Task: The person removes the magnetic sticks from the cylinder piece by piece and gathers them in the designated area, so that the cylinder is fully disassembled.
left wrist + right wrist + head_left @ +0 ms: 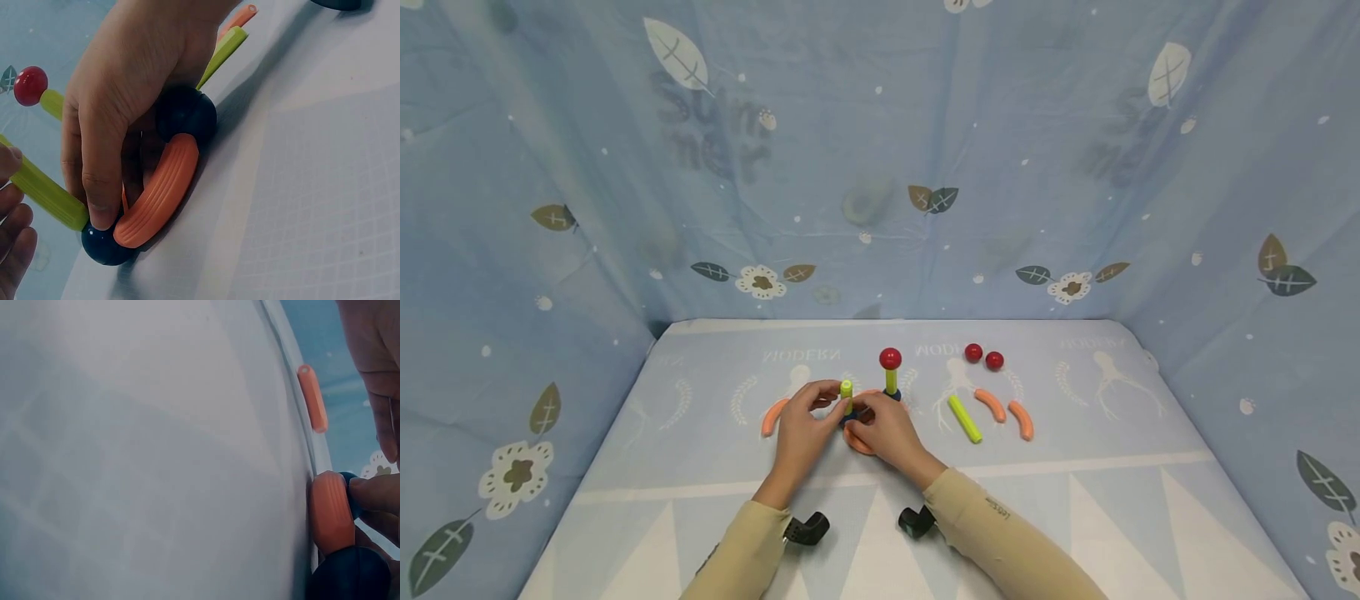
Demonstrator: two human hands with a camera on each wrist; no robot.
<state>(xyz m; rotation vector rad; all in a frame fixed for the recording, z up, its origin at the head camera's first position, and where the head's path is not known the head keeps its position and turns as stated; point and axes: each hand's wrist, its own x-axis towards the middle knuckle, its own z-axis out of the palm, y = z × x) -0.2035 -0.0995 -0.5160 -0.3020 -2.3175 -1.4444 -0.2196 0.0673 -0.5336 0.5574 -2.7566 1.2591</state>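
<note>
My left hand (pixel 805 429) pinches an upright yellow-green stick (pixel 847 389) between thumb and index finger. The stick's lower end meets a dark blue ball (pixel 106 244), which my right hand (pixel 887 429) holds with its fingertips. An orange curved stick (pixel 159 194) joins this ball to another dark blue ball (pixel 186 115), so the pieces form part of a low ring. Behind my right hand, a second yellow-green stick (pixel 891 382) stands on a dark blue ball (pixel 892 395) and carries a red ball (pixel 891 358) on top. My right hand covers much of the ring.
To the right lie a loose yellow-green stick (pixel 965 419), two orange curved sticks (pixel 990 405) and two red balls (pixel 973 352). Another orange curved stick (pixel 772 418) lies beside my left hand, partly covered by it. Blue patterned cloth (pixel 880 167) stands behind and at both sides.
</note>
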